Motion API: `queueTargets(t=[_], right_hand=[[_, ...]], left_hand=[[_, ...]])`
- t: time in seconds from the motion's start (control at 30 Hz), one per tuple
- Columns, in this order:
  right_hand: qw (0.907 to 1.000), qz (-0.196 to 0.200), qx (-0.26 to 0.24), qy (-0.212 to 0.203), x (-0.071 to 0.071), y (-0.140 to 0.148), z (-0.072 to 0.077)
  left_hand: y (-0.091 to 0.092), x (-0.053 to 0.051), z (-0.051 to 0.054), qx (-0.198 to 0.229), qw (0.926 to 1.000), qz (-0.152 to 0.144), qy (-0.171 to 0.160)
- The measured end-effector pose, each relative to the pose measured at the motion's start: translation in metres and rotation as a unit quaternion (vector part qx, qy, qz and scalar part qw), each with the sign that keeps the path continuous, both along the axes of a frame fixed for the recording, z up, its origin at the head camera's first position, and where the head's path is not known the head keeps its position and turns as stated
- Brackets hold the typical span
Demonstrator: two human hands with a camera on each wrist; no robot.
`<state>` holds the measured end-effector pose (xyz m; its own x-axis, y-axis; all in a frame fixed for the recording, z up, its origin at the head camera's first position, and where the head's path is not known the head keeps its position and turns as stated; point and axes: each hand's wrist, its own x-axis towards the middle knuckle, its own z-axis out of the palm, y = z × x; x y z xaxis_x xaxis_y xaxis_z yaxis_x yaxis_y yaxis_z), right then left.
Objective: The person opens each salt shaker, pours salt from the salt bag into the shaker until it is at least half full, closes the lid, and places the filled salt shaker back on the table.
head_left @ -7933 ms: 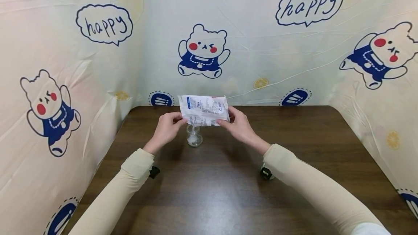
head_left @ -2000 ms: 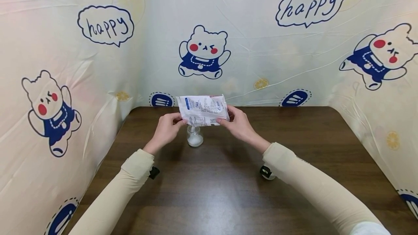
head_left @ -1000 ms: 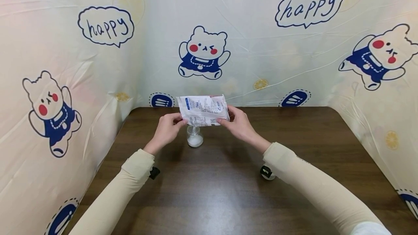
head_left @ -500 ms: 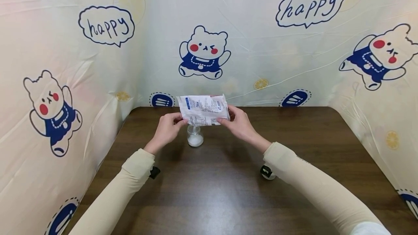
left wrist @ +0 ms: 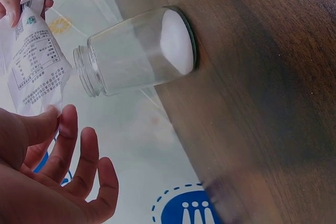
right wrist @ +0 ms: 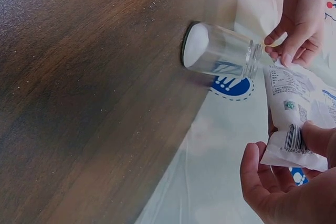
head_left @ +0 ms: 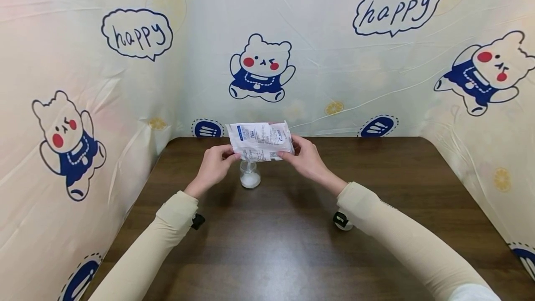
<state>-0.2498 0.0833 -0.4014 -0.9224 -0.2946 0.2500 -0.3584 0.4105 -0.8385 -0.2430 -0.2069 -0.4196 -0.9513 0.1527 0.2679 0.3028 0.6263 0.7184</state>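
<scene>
A white printed plastic packet [head_left: 261, 140] is held up in the air, tilted toward its left end. My left hand [head_left: 215, 166] pinches its left corner between thumb and index finger, the other fingers bent loosely. At the right end, my right hand [head_left: 311, 161] grips the packet by the barcode side, thumb on the near face. Below the left corner a clear glass jar [left wrist: 128, 56] stands upright and uncovered on the table. Fine white grains [left wrist: 177, 43] lie in its bottom. The packet's corner is just above the jar's mouth; no falling stream is clearly visible.
The dark wooden table [head_left: 267, 245] has scattered white specks on it in the right wrist view. A pale round object [head_left: 344, 227] shows beneath the right wrist; its kind is unclear. A printed curtain [head_left: 326, 78] encloses the table's back and sides.
The white grains in the jar lie deeper than about eight seconds ago. Over the last two seconds hands, packet and jar show hardly any movement.
</scene>
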Motion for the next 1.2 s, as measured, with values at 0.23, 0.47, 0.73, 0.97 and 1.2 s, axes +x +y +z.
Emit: queueTargets(t=[0.23, 0.47, 0.73, 0.97, 1.2], right_hand=[[1.0, 0.001, -0.004, 0.001, 0.0003, -0.0001, -0.0002], [1.0, 0.004, -0.006, 0.0, 0.0008, -0.0003, 0.0002], [0.9999, 0.006, -0.011, 0.006, 0.0006, -0.0002, 0.0002], [0.9999, 0.009, -0.013, 0.008, -0.0005, 0.0002, 0.0001], [0.9999, 0.005, -0.01, 0.001, 0.0001, 0.0001, -0.0006]], left_hand=[[0.0006, 0.0003, 0.0001, 0.0, 1.0, -0.002, 0.001], [-0.0003, -0.0001, -0.001, -0.001, 1.0, -0.001, -0.002], [0.0001, -0.0006, -0.0003, 0.0, 1.0, -0.001, 0.0], [0.0, -0.0016, -0.0004, -0.002, 1.0, -0.001, 0.001], [-0.0003, -0.0018, -0.0017, -0.002, 1.0, -0.002, -0.003]])
